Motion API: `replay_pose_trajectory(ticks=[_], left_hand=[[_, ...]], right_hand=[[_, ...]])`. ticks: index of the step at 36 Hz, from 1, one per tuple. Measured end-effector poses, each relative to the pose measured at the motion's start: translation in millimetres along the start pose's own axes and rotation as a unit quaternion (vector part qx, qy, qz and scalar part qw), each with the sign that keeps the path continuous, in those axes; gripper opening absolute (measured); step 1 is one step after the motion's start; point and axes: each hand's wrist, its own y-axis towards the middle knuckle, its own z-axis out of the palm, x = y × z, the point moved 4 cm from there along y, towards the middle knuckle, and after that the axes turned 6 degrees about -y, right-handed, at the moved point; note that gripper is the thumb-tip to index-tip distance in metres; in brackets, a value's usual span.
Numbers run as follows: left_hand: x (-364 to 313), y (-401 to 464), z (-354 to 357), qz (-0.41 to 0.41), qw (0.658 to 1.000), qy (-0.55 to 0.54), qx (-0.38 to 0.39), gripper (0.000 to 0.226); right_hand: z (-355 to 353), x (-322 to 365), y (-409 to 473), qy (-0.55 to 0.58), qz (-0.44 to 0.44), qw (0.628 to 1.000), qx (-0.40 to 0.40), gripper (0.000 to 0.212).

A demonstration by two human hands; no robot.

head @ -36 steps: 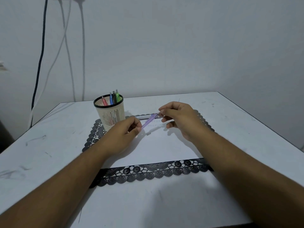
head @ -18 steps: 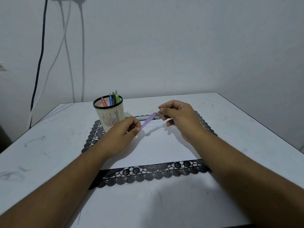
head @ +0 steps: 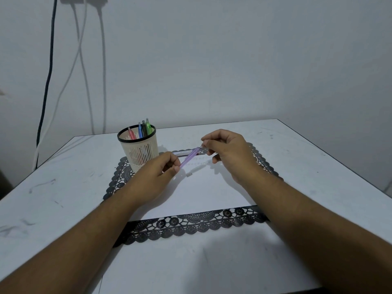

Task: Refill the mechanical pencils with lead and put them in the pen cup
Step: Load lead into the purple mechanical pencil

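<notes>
A purple mechanical pencil (head: 189, 157) is held slanted above the white sheet. My left hand (head: 158, 174) pinches its lower end, and my right hand (head: 228, 151) pinches at its upper end; what the fingertips hold there is too small to tell. A small white piece (head: 189, 175) lies on the sheet just below the pencil. Behind the pencil a slim tube (head: 183, 153) lies on the mat. The cream pen cup (head: 139, 150) with a black rim stands at the mat's back left and holds pink, blue and green pencils (head: 141, 129).
A white sheet (head: 201, 192) lies on a black lace placemat (head: 191, 224) in the middle of the white table (head: 318, 166). Cables (head: 84, 71) hang down the wall at the back left. The table's right edge runs close to my right forearm.
Both hands keep their hold on the purple pencil in almost the same place. The right hand's fingers shift slightly at the upper end.
</notes>
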Motion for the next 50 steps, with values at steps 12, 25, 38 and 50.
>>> replay_pose_trajectory(ticks=[12,25,38,50], left_hand=[[0.8,0.2,0.1,0.004,1.0,-0.005,-0.006,0.013],[-0.5,0.4,-0.6,0.008,1.0,-0.007,-0.011,0.012],[-1.3,0.8,-0.3,0.006,1.0,-0.012,-0.017,0.012],[-1.3,0.9,-0.8,0.005,1.0,-0.009,-0.017,0.012]], right_hand=[[-2.3,-1.4,0.8,0.004,0.014,1.0,-0.007,0.011],[-0.5,0.4,0.2,0.006,0.001,1.0,-0.004,0.008],[-1.8,0.7,-0.1,-0.013,0.01,1.0,0.0,0.012],[-2.4,-1.6,-0.2,-0.021,0.018,1.0,0.013,0.008]])
